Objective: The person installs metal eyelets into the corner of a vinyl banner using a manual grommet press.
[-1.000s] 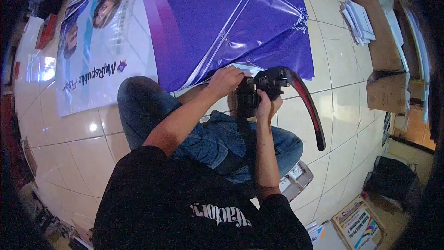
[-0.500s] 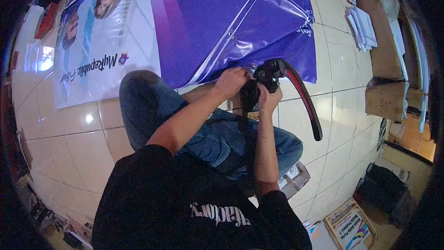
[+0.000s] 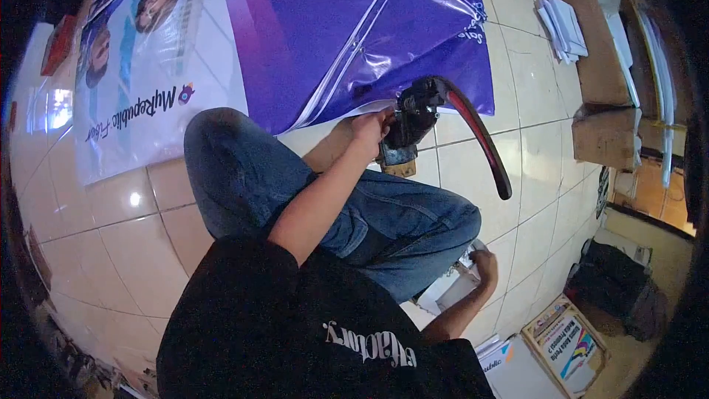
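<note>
My left hand (image 3: 373, 130) is closed, its fingers pinching the edge of a purple and white printed vinyl banner (image 3: 295, 44) beside the press. The black eyelet press (image 3: 413, 122) stands upright on the floor in front of my crossed legs, on a wooden block (image 3: 399, 169). Its long curved black lever with a red stripe (image 3: 476, 133) sweeps out to the right. My right hand (image 3: 484, 267) is down by my right knee, at a small box (image 3: 456, 290) with shiny small pieces. Its fingers are curled over the box, and what they hold is hidden.
Folded white sheets (image 3: 563, 28) lie on the tiled floor at the right, near cardboard boxes (image 3: 605, 137). A framed printed sign (image 3: 567, 347) and a dark bag (image 3: 620, 288) are at the lower right. The banner covers much of the floor ahead.
My right hand has let go of the press and moved down and right to the small box. My left hand stays at the banner edge by the press. The view has shifted slightly.
</note>
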### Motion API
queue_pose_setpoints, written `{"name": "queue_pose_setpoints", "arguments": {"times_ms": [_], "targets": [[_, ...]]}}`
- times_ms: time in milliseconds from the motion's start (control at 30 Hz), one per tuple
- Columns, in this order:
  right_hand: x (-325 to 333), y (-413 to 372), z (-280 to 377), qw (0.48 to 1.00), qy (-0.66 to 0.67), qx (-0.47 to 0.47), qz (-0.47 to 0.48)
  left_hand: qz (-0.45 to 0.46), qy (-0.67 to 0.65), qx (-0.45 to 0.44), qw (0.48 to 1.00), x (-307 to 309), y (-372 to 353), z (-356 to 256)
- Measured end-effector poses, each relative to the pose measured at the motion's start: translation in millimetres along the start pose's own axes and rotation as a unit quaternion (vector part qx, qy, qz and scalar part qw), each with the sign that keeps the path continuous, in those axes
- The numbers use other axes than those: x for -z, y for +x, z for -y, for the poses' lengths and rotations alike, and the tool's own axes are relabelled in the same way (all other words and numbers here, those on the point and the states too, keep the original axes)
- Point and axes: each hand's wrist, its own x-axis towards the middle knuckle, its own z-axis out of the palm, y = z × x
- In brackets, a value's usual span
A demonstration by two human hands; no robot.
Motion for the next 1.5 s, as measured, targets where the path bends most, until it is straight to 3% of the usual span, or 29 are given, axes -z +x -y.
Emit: {"name": "queue_pose_setpoints", "arguments": {"times_ms": [33, 67, 100, 133, 200, 233, 267, 300, 367, 400, 467, 567, 633, 767, 833, 933, 1167, 1233, 1267, 1333, 1400, 1467, 1500], "targets": [[-33.1, 20.2, -39.1, 0.997, 0.064, 0.031, 0.027, 0.004, 0.001, 0.000, 1.000, 2.1, 7.8, 2.1], [-48.5, 30.6, -57.4, 0.989, 0.126, 0.063, 0.055, -0.002, 0.055, -0.057, 0.997, 3.9, 17.0, 2.6], [-43.7, 19.5, -36.9, 0.989, 0.126, 0.061, 0.054, -0.010, 0.109, -0.112, 0.988, 6.1, 21.5, 3.1], [-25.7, -11.4, 26.6, 0.989, 0.136, 0.046, 0.027, -0.010, 0.109, -0.110, 0.988, 6.8, 19.4, 0.8], [-52.1, 32.9, -1.6, 0.998, 0.048, 0.034, -0.019, -0.027, 0.119, -0.073, 0.990, 1.3, 12.4, -13.7], [-41.4, 11.1, 32.8, 0.995, 0.086, -0.001, -0.046, -0.026, 0.118, -0.079, 0.990, -0.9, 5.8, -16.4], [-31.1, -13.3, 68.5, 0.970, 0.215, -0.073, -0.085, -0.011, 0.110, -0.091, 0.990, -1.7, -4.1, -16.3], [-3.5, -61.8, 125.3, 0.908, 0.373, -0.132, -0.142, 0.003, 0.104, -0.102, 0.989, -3.4, -9.2, -18.0], [29.7, -113.5, 193.2, 0.803, 0.519, -0.187, -0.225, -0.028, 0.103, -0.106, 0.989, -7.2, -13.1, -22.3], [17.3, -100.0, 177.6, 0.830, 0.487, -0.183, -0.200, -0.030, 0.102, -0.099, 0.989, -7.9, -16.1, -20.5], [-25.4, -40.9, 97.8, 0.933, 0.316, -0.119, -0.123, -0.030, 0.100, -0.086, 0.991, -7.0, -14.8, -13.7], [-54.8, -6.7, 50.9, 0.983, 0.160, -0.047, -0.082, 0.010, 0.090, -0.073, 0.993, -0.1, 0.7, -12.2], [-58.2, -5.6, 44.3, 0.987, 0.132, -0.024, -0.084, 0.018, 0.138, -0.116, 0.983, -3.0, 0.8, -17.9], [-57.2, -0.4, 39.7, 0.991, 0.094, 0.015, -0.096, -0.012, 0.116, -0.115, 0.987, -5.4, -5.3, -17.9], [-56.6, -0.6, 40.2, 0.990, 0.081, 0.034, -0.109, 0.004, 0.060, -0.100, 0.993, -6.4, -8.7, -15.7], [-54.2, 1.2, 35.4, 0.987, 0.066, 0.057, -0.132, 0.035, 0.084, -0.116, 0.989, -7.8, -9.9, -17.7], [-21.3, -36.5, 53.8, 0.981, -0.007, 0.030, -0.190, 0.013, 0.056, -0.112, 0.992, -7.1, -4.4, -4.1], [-11.6, -32.5, 41.8, 0.952, 0.136, 0.016, -0.274, -0.035, 0.118, -0.140, 0.983, -18.4, -29.0, -16.3], [-3.4, -33.7, 38.7, 0.931, 0.214, 0.064, -0.287, -0.038, 0.117, -0.139, 0.983, -17.3, -24.1, -12.9], [30.4, -61.4, 96.1, 0.912, 0.302, 0.088, -0.264, -0.136, 0.308, -0.287, 0.897, -12.8, -10.2, -2.5], [49.2, -61.9, 140.2, 0.907, 0.332, 0.084, -0.246, -0.116, 0.309, -0.284, 0.900, -10.2, -5.3, -5.4], [57.3, -49.2, 159.6, 0.945, 0.182, 0.210, -0.176, -0.097, 0.307, -0.282, 0.904, -8.7, -4.0, -4.9], [62.6, -46.7, 174.8, 0.945, 0.179, 0.211, -0.174, -0.077, 0.259, -0.275, 0.923, -8.6, -4.2, -4.2]]}}
